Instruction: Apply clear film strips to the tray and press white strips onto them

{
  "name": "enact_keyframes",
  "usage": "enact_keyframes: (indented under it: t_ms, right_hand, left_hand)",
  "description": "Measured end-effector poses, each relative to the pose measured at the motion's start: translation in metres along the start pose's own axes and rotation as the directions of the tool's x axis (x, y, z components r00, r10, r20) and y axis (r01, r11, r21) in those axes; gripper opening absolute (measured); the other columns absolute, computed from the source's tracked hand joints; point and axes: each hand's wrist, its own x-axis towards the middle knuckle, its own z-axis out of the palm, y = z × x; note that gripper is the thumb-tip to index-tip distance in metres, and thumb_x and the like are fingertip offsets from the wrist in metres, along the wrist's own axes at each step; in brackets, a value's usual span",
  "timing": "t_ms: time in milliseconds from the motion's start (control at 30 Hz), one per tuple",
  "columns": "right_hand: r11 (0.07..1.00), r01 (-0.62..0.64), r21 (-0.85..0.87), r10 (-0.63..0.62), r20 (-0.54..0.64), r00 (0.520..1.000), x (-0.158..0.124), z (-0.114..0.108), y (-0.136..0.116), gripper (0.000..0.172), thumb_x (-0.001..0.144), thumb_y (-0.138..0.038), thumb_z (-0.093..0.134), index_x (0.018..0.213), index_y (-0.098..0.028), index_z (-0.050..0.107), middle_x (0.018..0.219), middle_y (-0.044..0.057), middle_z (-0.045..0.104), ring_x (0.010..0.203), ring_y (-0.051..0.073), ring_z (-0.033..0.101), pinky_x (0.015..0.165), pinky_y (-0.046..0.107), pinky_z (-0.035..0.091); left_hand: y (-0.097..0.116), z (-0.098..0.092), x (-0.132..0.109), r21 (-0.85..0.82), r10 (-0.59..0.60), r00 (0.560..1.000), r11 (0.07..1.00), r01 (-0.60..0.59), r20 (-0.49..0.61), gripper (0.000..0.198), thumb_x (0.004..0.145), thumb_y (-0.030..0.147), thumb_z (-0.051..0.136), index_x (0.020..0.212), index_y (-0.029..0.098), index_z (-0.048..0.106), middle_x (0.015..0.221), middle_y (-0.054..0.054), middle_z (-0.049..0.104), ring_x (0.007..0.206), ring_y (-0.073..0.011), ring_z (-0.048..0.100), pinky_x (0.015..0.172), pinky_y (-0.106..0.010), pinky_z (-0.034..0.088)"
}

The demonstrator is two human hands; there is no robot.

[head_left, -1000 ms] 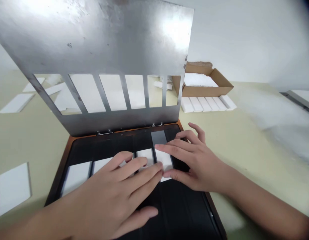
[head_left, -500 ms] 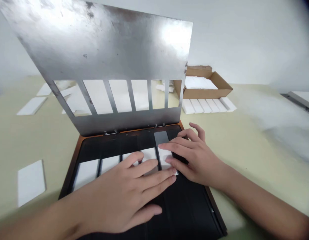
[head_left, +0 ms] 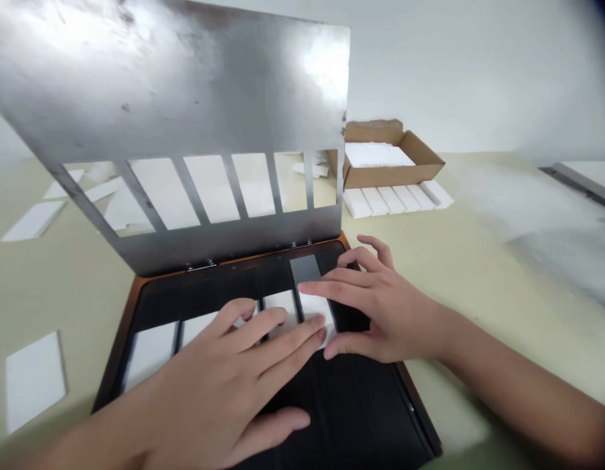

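Note:
Several white rectangular cards lie in a row in a black-lined tray. The rightmost white card has fingers of both hands on it. My left hand stretches across the row with fingers spread, its fingertips resting on that card and its palm hiding part of the others. Around the card's right side is my right hand, index finger at its upper edge and thumb at its lower right corner, fingers apart. Beyond the card shows a grey strip. A hinged metal lid with rectangular cutouts stands raised behind the tray.
At the back right a cardboard box holds white pieces, with a row of white blocks before it. A loose white card lies left of the tray; more white pieces lie behind. Plastic sheeting covers the table's right side.
My left fingertips have moved onto the card's face. My right thumb has slid from its face down to the lower right corner. The view has shifted slightly to the right.

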Motion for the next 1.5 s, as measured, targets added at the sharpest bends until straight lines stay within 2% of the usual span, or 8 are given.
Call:
enact_keyframes:
  t_ms: [233,367,467,600,867,967,1100,1500]
  right_hand:
    - [1.000,-0.027,0.010,0.028,-0.023,0.999,0.001,0.007,-0.002,0.048,0.102,-0.054,0.065,0.143,-0.029,0.063,0.122,0.001,0.076,0.116,0.024,0.053,0.127,0.053,0.008]
    - [0.999,-0.051,0.016,0.051,-0.042,0.998,0.002,0.011,-0.003,0.040,0.104,-0.042,0.064,0.141,-0.029,0.063,0.121,0.000,0.076,0.111,0.023,0.054,0.126,0.053,0.009]
    - [0.998,-0.055,0.012,0.056,-0.074,0.996,0.004,0.014,-0.003,0.036,0.103,-0.037,0.065,0.137,-0.029,0.065,0.118,-0.001,0.076,0.109,0.023,0.054,0.126,0.053,0.009]
    - [0.998,-0.059,-0.015,0.057,-0.127,0.990,0.005,0.019,-0.003,0.030,0.104,-0.037,0.064,0.132,-0.028,0.068,0.115,-0.003,0.077,0.110,0.023,0.053,0.126,0.052,0.010]
    - [0.997,-0.047,-0.055,0.039,-0.132,0.990,0.004,0.018,-0.004,0.036,0.104,-0.013,0.052,0.132,-0.027,0.068,0.112,-0.001,0.078,0.112,0.023,0.053,0.126,0.053,0.011]
    - [1.000,-0.009,-0.014,0.008,-0.072,0.997,0.002,0.010,-0.002,0.034,0.108,-0.031,0.055,0.141,-0.027,0.064,0.116,0.000,0.077,0.114,0.024,0.053,0.127,0.054,0.009]
    - [1.000,0.010,0.017,-0.009,-0.035,0.999,0.000,0.005,0.000,0.074,0.091,-0.073,0.068,0.149,-0.029,0.058,0.116,0.001,0.077,0.114,0.025,0.055,0.128,0.055,0.006]
    - [0.998,-0.027,-0.057,0.021,-0.101,0.995,0.004,0.017,0.002,0.042,0.103,-0.048,0.065,0.141,-0.031,0.063,0.115,-0.001,0.078,0.112,0.023,0.055,0.127,0.053,0.011]
  left_hand:
    - [-0.004,-0.001,-0.001,0.030,0.000,0.999,1.000,0.002,-0.042,0.046,0.105,0.046,0.054,0.138,0.016,0.068,0.139,-0.006,0.071,0.109,-0.0283,0.059,0.094,-0.045,0.036]
    - [0.000,0.005,-0.008,0.019,0.036,0.997,0.999,-0.035,-0.067,0.036,0.103,0.045,0.060,0.129,0.023,0.073,0.143,-0.003,0.068,0.110,-0.0274,0.058,0.103,-0.046,0.035]
    - [0.004,0.006,-0.006,0.039,0.087,0.996,0.995,-0.089,0.032,0.042,0.103,0.050,0.063,0.142,0.032,0.065,0.152,0.008,0.060,0.113,-0.0224,0.055,0.107,-0.042,0.032]
    - [0.003,0.003,0.002,0.011,0.054,0.993,0.998,-0.055,0.108,0.057,0.106,0.054,0.057,0.155,0.028,0.052,0.148,0.008,0.065,0.115,-0.0249,0.055,0.103,-0.046,0.029]
    - [0.002,-0.002,0.003,-0.016,-0.008,0.996,1.000,0.009,0.091,0.056,0.108,0.050,0.053,0.155,0.020,0.053,0.159,0.002,0.055,0.114,-0.0249,0.056,0.097,-0.046,0.032]
    - [0.003,-0.002,0.000,-0.008,-0.053,0.997,0.999,0.053,0.049,0.058,0.105,0.055,0.056,0.152,0.020,0.056,0.157,0.001,0.057,0.113,-0.0265,0.056,0.097,-0.047,0.033]
    - [0.002,-0.003,-0.003,-0.001,-0.068,0.996,0.998,0.069,0.061,0.054,0.106,0.051,0.055,0.150,0.020,0.058,0.157,0.000,0.057,0.117,-0.0274,0.055,0.098,-0.046,0.033]
    - [-0.001,-0.003,-0.005,0.044,-0.056,0.998,0.998,0.055,0.021,0.057,0.104,0.047,0.057,0.149,0.012,0.057,0.147,-0.011,0.064,0.114,-0.0312,0.056,0.095,-0.046,0.034]
